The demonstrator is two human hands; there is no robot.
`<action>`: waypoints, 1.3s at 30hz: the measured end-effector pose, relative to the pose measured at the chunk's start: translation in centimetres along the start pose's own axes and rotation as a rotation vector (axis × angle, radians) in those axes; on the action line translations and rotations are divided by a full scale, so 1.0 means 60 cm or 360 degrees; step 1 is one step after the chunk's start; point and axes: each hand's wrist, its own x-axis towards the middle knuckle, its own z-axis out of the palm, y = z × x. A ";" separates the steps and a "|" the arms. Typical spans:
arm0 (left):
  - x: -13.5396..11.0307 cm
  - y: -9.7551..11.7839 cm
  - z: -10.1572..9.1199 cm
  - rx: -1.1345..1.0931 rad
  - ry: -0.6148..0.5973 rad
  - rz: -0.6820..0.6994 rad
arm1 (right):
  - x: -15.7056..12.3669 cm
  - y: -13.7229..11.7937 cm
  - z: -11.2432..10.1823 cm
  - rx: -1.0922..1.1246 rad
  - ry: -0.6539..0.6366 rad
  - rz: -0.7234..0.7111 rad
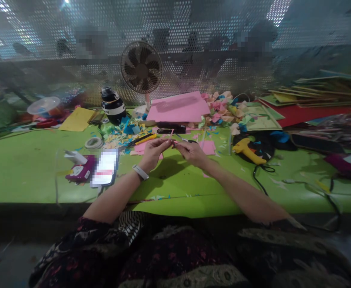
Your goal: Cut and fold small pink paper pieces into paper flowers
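My left hand [153, 153] and my right hand [191, 153] meet over the green table [28, 172], fingertips pinched together on a small pink paper piece [171, 143]. The left wrist wears a white band [141, 172]. More pink paper pieces [207, 147] lie just behind the hands. Scissors with yellow and black handles [141, 139] lie behind my left hand.
A phone [105, 168] and a purple box [78, 170] lie at the left. A yellow glue gun [247, 150] with its cable sits at the right. Behind are a small fan [141, 68], a pink sheet [178, 107], paper scraps, a tape roll [93, 143] and stacked coloured sheets [313, 100].
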 end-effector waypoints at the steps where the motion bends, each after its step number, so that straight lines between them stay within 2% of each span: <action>1: 0.000 0.001 0.001 -0.0003 0.0025 -0.0003 | -0.001 0.000 0.002 -0.0016 0.0019 -0.0020; 5: -0.002 0.006 0.005 -0.0040 0.0103 -0.0003 | -0.004 -0.004 0.011 -0.0104 0.0144 -0.0083; 9: -0.003 0.006 0.006 -0.0029 0.0104 0.0038 | -0.005 -0.008 0.011 -0.0122 0.0194 -0.0068; 20: 0.005 -0.008 -0.009 -0.0003 -0.0016 0.0021 | 0.002 0.003 -0.003 0.0106 0.0095 0.0006; 29: 0.003 -0.007 -0.007 0.0017 -0.0066 0.0034 | 0.002 -0.005 -0.019 -0.0045 -0.0039 0.0028; 35: 0.002 -0.001 -0.002 0.0000 0.0052 0.0111 | -0.001 -0.010 -0.008 -0.0091 0.0184 -0.0026; 39: 0.003 -0.003 -0.003 -0.0013 0.0032 0.0121 | 0.000 -0.007 -0.002 -0.0064 0.0255 -0.0151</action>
